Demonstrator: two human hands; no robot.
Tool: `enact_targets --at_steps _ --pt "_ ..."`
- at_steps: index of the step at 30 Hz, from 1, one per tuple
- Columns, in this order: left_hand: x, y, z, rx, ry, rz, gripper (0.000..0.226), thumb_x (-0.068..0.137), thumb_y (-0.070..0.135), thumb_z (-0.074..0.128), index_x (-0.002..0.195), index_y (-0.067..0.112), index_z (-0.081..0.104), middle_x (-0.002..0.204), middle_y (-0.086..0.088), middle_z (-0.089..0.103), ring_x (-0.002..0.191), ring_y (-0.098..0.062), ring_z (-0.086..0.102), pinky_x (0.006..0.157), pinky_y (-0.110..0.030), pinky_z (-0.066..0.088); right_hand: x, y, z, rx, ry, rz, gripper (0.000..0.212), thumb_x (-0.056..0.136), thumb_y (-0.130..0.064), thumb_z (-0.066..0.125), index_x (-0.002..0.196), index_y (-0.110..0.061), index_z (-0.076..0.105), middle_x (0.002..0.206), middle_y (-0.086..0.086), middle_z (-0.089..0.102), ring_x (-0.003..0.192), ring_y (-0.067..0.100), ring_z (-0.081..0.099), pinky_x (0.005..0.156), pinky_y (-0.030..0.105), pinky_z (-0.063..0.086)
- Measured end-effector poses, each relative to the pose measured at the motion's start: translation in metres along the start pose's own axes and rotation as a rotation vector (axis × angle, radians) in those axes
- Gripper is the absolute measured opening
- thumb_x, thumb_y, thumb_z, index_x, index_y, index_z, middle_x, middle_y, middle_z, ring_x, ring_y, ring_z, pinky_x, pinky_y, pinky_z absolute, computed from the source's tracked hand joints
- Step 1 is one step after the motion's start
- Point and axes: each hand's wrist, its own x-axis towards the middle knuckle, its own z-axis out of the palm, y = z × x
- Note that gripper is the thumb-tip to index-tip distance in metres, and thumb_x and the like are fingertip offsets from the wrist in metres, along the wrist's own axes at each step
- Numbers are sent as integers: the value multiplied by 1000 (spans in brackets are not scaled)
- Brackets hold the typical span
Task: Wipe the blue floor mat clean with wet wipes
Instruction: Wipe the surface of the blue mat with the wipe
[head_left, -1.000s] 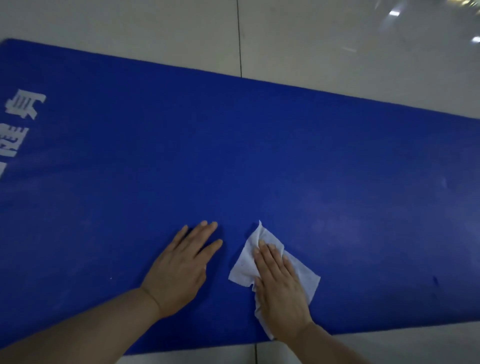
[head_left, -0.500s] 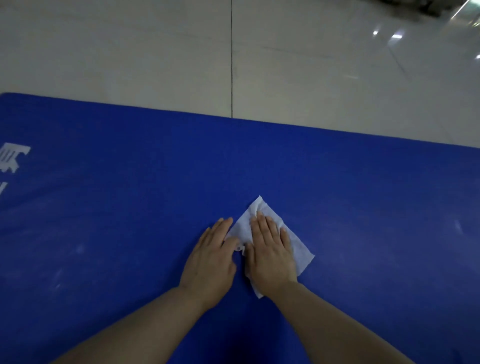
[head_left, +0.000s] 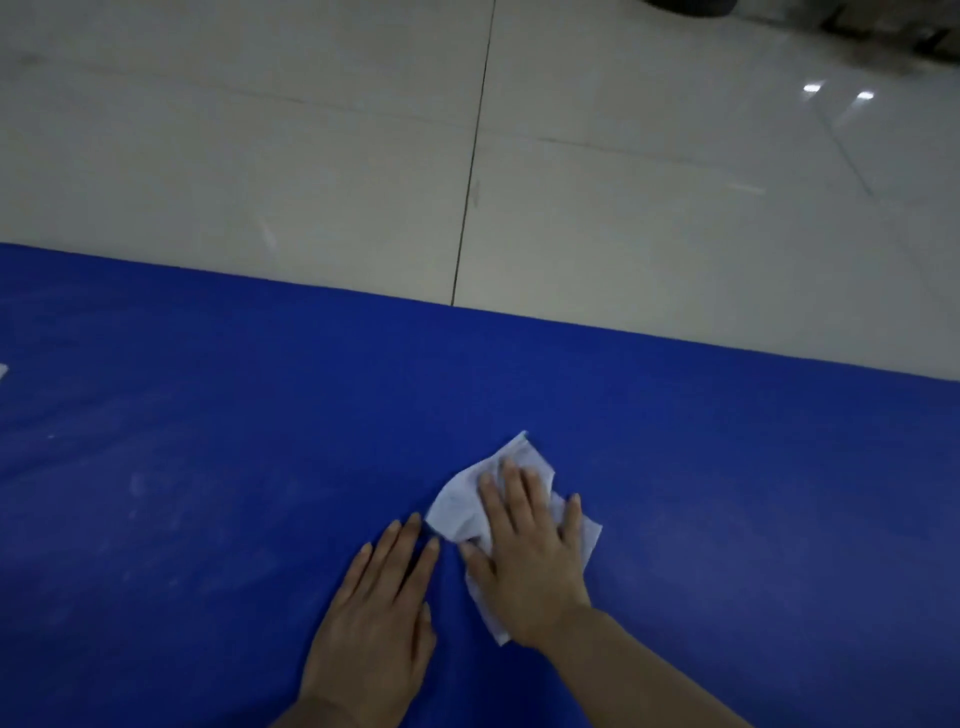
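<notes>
The left hand (head_left: 376, 618) lies flat, fingers straight, on the blue mat (head_left: 208, 467). Just beside it, the right hand (head_left: 524, 556) presses straight fingers onto a crumpled wet wipe (head_left: 462, 506). Beyond both lies tiled floor (head_left: 311, 156).

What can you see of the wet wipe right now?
The wet wipe is a thin white sheet, crumpled and partly folded, lying flat on the blue floor mat. One corner points away from the person, toward the mat's far edge. The right hand presses on it with straight, spread fingers, covering its middle; edges show all round. The left hand rests on the mat beside it, apparently not touching it.
</notes>
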Motion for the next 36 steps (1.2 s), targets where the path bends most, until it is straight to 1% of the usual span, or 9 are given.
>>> enact_targets --at_steps 5,8,12,21,25,28,30,34,36 --pt "4 5 -10 85 -140 -57 56 99 35 3 136 16 41 146 -1 39 147 -9 3 113 -31 13 8 3 -19 12 -282 -78 70 85 -69 -6 135 -31 -37 137 -7 -54 134 18 -41 94 51 -37" --pt "10 20 -31 89 -201 -78 49 92 24 33 139 19 47 150 -1 29 142 -12 27 114 -27 21 13 3 -26 37 -404 -55 75 93 -65 16 131 -33 -39 138 -7 -52 129 17 -45 101 56 -30" --pt "25 33 -75 121 -415 -124 65 97 25 39 153 31 8 159 12 -7 147 -12 2 119 -36 5 13 -1 -37 19 -475 -30 86 88 -71 21 139 -32 -36 134 -7 -52 128 15 -45 105 58 -25" --pt "114 41 -88 -94 -97 -241 50 102 19 36 150 23 25 161 6 1 147 -11 5 118 -27 12 14 -4 -36 10 -461 22 85 88 -71 22 134 -32 -38 134 -8 -53 125 14 -47 102 56 -29" --pt "159 28 -60 -103 -83 -219 55 104 28 32 154 20 11 160 2 -13 147 -16 -11 119 -33 -3 15 -1 -30 43 -373 -3 75 74 -64 -3 133 -34 -37 132 -12 -55 133 13 -41 91 48 -39" --pt "157 19 -40 -49 -43 -175 56 103 31 26 154 21 2 156 2 -23 146 -17 -17 114 -32 -14 13 -5 -22 3 -225 104 80 76 -54 21 151 -27 14 160 -3 2 146 16 9 109 49 -6" --pt "154 18 -38 -90 9 -158 55 102 29 27 153 21 8 158 2 -18 146 -14 -16 114 -30 -15 26 -10 -21 50 -96 197 66 80 -45 34 142 -23 43 150 -4 38 137 15 34 106 48 15" --pt "157 21 -34 -124 100 -163 68 88 40 6 151 21 24 161 1 -1 142 -7 -12 115 -29 -12 90 -4 -37 -97 43 173 78 73 -46 -18 144 -15 -20 156 6 -21 146 21 -13 112 43 -18" --pt "158 20 -29 -93 118 -146 76 82 41 2 148 20 32 160 0 8 145 -11 -2 117 -31 -7 124 6 -44 -136 136 79 69 85 -47 -13 144 -12 -23 157 6 -21 146 22 -16 111 43 -19"
